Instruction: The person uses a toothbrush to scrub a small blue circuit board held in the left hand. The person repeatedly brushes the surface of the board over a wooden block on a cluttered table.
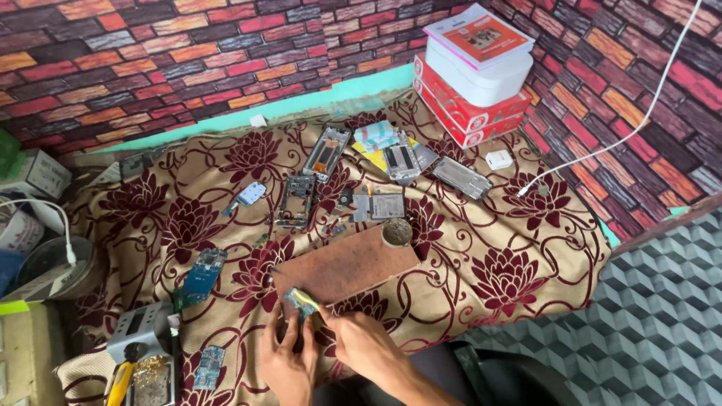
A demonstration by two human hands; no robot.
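At the near edge of the brown board, I see a small circuit piece pinched between both hands.
My left hand grips it from below; right hand fingertips clasp its right end, on the floral cloth.

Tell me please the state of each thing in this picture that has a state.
Left hand: pressing small circuit board down.
Right hand: pinching the board's edge.
Phone frames: dismantled, lying flat.
White cable: loose, unplugged end on cloth.
Boxes: stacked, closed.
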